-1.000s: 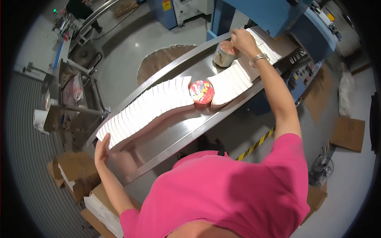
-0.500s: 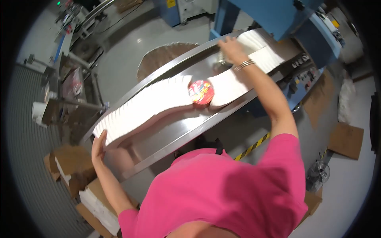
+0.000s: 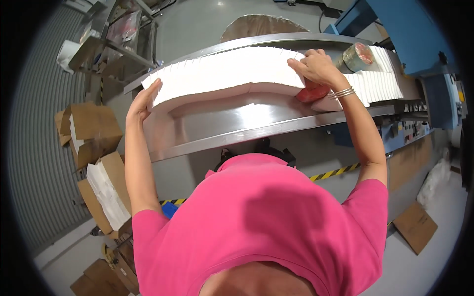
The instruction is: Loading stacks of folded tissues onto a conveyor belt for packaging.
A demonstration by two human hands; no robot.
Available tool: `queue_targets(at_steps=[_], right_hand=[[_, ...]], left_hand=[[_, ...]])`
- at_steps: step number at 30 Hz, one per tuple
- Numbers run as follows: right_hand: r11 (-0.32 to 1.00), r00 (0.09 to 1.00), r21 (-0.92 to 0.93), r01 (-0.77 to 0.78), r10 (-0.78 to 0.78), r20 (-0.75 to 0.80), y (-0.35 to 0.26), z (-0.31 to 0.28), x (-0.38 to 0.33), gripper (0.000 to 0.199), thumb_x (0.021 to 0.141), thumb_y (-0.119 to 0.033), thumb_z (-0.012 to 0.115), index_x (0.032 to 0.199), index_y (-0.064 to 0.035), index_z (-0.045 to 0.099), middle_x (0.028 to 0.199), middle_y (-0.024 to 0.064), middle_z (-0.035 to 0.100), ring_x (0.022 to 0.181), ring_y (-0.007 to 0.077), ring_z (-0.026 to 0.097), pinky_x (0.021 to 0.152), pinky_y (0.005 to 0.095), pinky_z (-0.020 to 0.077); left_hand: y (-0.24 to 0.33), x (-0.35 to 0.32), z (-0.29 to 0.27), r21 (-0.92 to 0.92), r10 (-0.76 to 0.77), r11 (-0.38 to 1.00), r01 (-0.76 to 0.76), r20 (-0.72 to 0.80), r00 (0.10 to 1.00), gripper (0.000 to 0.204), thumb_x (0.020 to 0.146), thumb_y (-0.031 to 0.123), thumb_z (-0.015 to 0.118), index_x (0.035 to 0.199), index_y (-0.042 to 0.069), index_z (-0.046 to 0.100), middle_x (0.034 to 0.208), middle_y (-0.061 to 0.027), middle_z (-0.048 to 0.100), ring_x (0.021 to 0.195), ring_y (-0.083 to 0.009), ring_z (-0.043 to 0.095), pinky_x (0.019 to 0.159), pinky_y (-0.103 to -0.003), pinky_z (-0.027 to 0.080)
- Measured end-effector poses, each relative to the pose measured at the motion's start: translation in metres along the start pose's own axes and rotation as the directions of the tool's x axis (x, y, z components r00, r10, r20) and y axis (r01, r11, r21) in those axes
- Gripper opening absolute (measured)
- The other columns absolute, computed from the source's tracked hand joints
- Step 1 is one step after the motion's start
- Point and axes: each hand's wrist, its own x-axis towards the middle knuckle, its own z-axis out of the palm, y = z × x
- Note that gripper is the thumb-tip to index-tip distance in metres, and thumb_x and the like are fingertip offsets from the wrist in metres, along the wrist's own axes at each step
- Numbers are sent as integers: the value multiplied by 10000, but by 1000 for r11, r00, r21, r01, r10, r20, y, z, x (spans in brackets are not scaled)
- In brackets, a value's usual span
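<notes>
A long row of white, thin, paper-like pieces (image 3: 222,69) stands packed face to face in a shallow metal trough (image 3: 207,140). My left hand (image 3: 143,101) cups the row's left end, fingers bent against it. At the row's other end my right hand (image 3: 318,68) presses with its fingers and thumb, so the row is clasped between both hands. Partly hidden under my right hand lies a red rounded object (image 3: 313,92). Beyond it, a shorter row of the same white pieces (image 3: 377,86) fills the right side, with a greenish-grey cylinder with a reddish end (image 3: 358,56) beside it.
Blue machinery (image 3: 400,29) stands at the trough's right end. A metal rack (image 3: 118,39) is at the far left. Open cardboard boxes (image 3: 94,128) sit at left, and a flat cardboard piece (image 3: 414,227) lies at right. Yellow-black tape (image 3: 335,172) marks the floor.
My right hand has moved from the trough's far right side onto the right end of the long row. It now covers part of the red object. The view has turned and shifted.
</notes>
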Motion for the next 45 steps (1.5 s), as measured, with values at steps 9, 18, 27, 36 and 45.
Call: queue_targets(at_steps=[9, 18, 27, 36, 45], right_hand=[[884, 974, 409, -224, 197, 108, -59, 16, 48, 701, 827, -577, 457, 798, 108, 603, 809, 324, 598, 856, 401, 603, 785, 409, 452], [202, 866, 843, -499, 168, 472, -79, 24, 62, 707, 776, -598, 603, 1130, 15, 592, 1130, 42, 554, 946, 96, 474, 813, 200, 374], [351, 924, 862, -367, 27, 382, -126, 36, 49, 495, 763, -305, 707, 1111, 23, 578, 1049, 47, 598, 934, 118, 526, 827, 245, 414], [301, 994, 947, -114, 40, 107, -178, 31, -3, 473, 740, -155, 705, 1132, 46, 531, 1027, 73, 603, 920, 136, 566, 827, 271, 450], [281, 988, 953, 111, 68, -135, -256, 7, 13, 329, 692, -63, 751, 957, 61, 601, 857, 68, 632, 740, 110, 590, 648, 237, 494]], left_hand=[[-3, -16, -15, 56, 14, 998, -13, -17, 1000, 639, 809, 352, 677, 1239, -74, 472, 1297, -124, 472, 1230, -185, 385, 1044, -282, 250], [-14, -24, -41, -156, -10, 988, 12, 13, 1000, 766, 776, 398, 698, 1320, -39, 381, 1394, -137, 358, 1334, -204, 252, 1098, -323, 181], [-26, -27, -18, 19, 136, 990, -138, 73, 988, 545, 725, 290, 766, 1125, -22, 565, 1061, -125, 610, 996, -203, 567, 868, -314, 447], [-64, -119, -20, -116, 437, 883, -456, -156, 886, 506, 704, 153, 735, 1121, -30, 514, 978, -79, 593, 864, -150, 570, 769, -280, 475], [-50, -169, -94, 56, 611, 769, -637, -357, 706, 464, 690, 141, 747, 1069, -32, 542, 942, -81, 615, 820, -150, 594, 713, -270, 494]])
